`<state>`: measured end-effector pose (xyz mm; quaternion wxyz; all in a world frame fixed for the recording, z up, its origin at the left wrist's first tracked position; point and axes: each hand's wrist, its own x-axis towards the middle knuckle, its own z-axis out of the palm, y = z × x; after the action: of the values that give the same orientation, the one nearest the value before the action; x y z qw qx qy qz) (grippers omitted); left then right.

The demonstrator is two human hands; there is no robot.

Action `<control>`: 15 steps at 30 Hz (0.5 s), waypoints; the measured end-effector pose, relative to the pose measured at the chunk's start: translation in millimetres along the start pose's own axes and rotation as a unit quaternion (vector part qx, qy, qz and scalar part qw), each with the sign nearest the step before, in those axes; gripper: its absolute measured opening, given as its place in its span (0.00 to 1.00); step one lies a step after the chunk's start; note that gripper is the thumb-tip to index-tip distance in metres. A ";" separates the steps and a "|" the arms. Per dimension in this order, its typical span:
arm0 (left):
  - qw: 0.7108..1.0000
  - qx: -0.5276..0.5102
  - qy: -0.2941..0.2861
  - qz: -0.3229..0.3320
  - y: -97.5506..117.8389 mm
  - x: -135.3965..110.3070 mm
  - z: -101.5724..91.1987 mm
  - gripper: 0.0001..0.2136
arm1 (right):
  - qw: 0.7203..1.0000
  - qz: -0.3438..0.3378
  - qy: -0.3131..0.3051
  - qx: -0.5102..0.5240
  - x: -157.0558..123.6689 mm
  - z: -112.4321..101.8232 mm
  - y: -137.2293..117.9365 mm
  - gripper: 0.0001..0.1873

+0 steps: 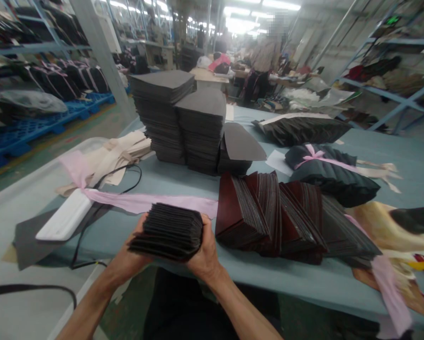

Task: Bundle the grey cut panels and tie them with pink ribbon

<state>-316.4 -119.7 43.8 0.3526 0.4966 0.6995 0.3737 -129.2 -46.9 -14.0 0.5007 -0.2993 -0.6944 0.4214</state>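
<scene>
Between both hands, above the front edge of the table, I hold a thick stack of dark cut pieces [172, 231]. My left hand [135, 243] grips its left end and my right hand [205, 248] wraps round the right end. Just right of it, a long row of dark red and grey cut pieces [268, 215] leans over on the table. A pink fabric strip [151, 202] lies behind the held stack and runs toward that row. To the left, a white flat box-like object [64, 215] rests on a dark grey sheet [27, 241].
Tall piles of grey pieces [201, 111] stand at the back of the blue-green table [183, 182]. A dark bundle tied with pink ribbon [328, 170] lies at right. Cream strips [123, 151] and a black cable [79, 245] are at left. A person [264, 61] stands far back.
</scene>
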 end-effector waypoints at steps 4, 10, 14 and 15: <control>1.000 0.005 -0.005 0.000 -12.0 6.5 1.2 0.25 | 0.994 0.101 -0.030 0.015 3.1 -3.0 -0.4 0.44; 1.000 -0.005 0.009 -0.011 -24.2 6.6 5.3 0.23 | 0.994 0.103 -0.029 0.022 2.7 -4.5 2.5 0.46; 0.999 -0.011 0.012 -0.028 -26.0 4.9 5.0 0.28 | 0.993 0.110 -0.034 0.018 5.2 -5.5 -1.9 0.47; 0.999 -0.015 -0.001 -0.028 -28.2 4.9 3.8 0.29 | 0.993 0.113 -0.033 0.015 6.2 -6.0 -3.6 0.47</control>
<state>-326.5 -120.8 16.8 0.3713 0.4718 0.7070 0.3737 -125.5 -41.7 -7.2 0.4307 -0.3545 -0.6659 0.4954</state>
